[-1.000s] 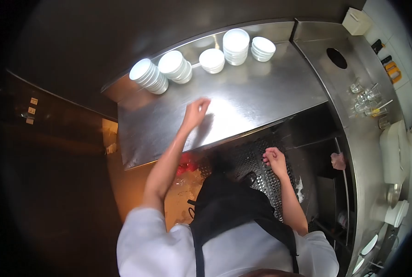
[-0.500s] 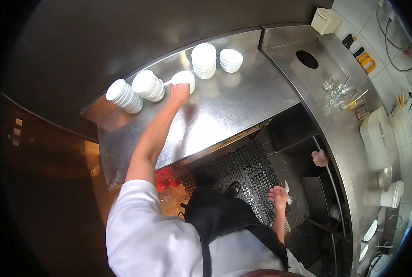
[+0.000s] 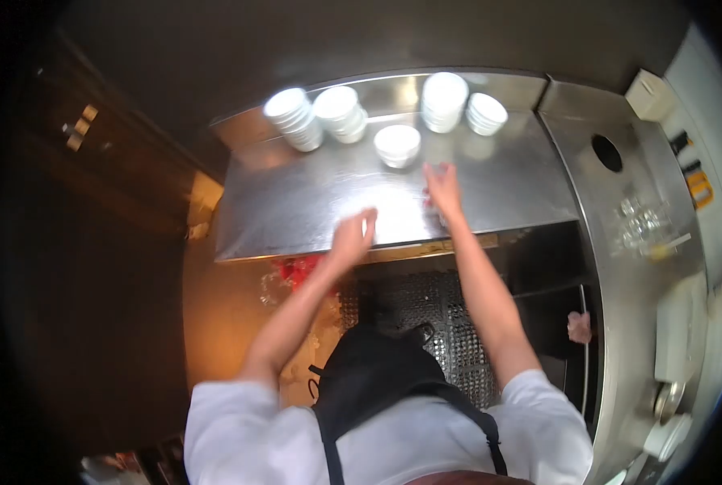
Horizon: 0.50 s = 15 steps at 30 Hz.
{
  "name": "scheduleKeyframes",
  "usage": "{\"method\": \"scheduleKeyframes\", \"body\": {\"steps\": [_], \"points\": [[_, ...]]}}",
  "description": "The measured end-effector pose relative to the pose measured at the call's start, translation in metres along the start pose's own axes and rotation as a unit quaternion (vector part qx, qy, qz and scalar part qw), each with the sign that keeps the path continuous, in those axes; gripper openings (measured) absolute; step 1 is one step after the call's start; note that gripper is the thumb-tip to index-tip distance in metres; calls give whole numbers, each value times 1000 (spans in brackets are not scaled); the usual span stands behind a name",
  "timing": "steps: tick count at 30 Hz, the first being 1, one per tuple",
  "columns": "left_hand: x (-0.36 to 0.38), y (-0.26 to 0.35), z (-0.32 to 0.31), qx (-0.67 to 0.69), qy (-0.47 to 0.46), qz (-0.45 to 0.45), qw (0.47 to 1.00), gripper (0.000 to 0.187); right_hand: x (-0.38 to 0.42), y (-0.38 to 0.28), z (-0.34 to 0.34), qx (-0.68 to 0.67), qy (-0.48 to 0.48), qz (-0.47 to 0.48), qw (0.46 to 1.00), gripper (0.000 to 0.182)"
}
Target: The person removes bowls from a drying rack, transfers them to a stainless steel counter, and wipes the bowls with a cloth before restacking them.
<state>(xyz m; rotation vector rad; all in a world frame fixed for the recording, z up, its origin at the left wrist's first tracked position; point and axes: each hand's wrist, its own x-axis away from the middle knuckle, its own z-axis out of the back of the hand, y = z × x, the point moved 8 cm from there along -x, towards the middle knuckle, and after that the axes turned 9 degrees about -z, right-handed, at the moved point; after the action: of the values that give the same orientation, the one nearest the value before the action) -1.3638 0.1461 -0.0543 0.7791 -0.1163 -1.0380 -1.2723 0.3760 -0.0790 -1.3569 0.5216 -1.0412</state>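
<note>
A short stack of white bowls stands on the steel counter, with neither hand touching it. Just below and right of it, my right hand reaches over the counter, thumb and fingers apart, holding nothing that I can see. My left hand hovers at the counter's front edge, lower left of those bowls; its curled fingers are smeared by motion. Behind them along the back are taller stacks of white bowls, one at the far left, one beside it and one right of the middle. A smaller stack ends the row.
The steel counter meets a side counter with a round hole on the right. Several glasses stand there, near a white box. Below, a red plastic bag and a black rubber mat lie on the floor.
My left hand has let go of the short bowl stack and drawn back toward the counter's front edge. My right hand has risen from below onto the counter. The view has swung left.
</note>
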Motion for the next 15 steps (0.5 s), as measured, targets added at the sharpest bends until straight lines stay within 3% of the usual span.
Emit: {"method": "scheduleKeyframes", "body": {"steps": [1,2,3,4,5,6,9,12,15], "points": [[50,-6,-2,23,-42,66,997,28,-29,-12,-23,33,23,2,999,62],[92,-3,0,59,-57,-8,997,25,-70,-8,-47,120,37,17,992,63],[135,1,12,90,-45,12,995,23,-108,-3,-62,205,50,38,977,64],[186,-23,11,90,-25,60,994,24,-130,10,-79,198,-74,-46,976,60],[239,-48,12,128,-38,187,973,25,-197,57,-92,173,-124,-130,968,52],[283,-66,23,122,-11,236,964,25,-204,48,-96,211,-134,-96,963,52],[424,-118,44,145,116,408,894,27,-197,11,-119,223,-135,25,965,51],[506,-132,85,70,210,418,881,28,-145,-26,-156,165,-131,95,973,50],[569,-157,101,97,254,456,847,28,-54,-24,-186,133,-125,121,976,50]]}}
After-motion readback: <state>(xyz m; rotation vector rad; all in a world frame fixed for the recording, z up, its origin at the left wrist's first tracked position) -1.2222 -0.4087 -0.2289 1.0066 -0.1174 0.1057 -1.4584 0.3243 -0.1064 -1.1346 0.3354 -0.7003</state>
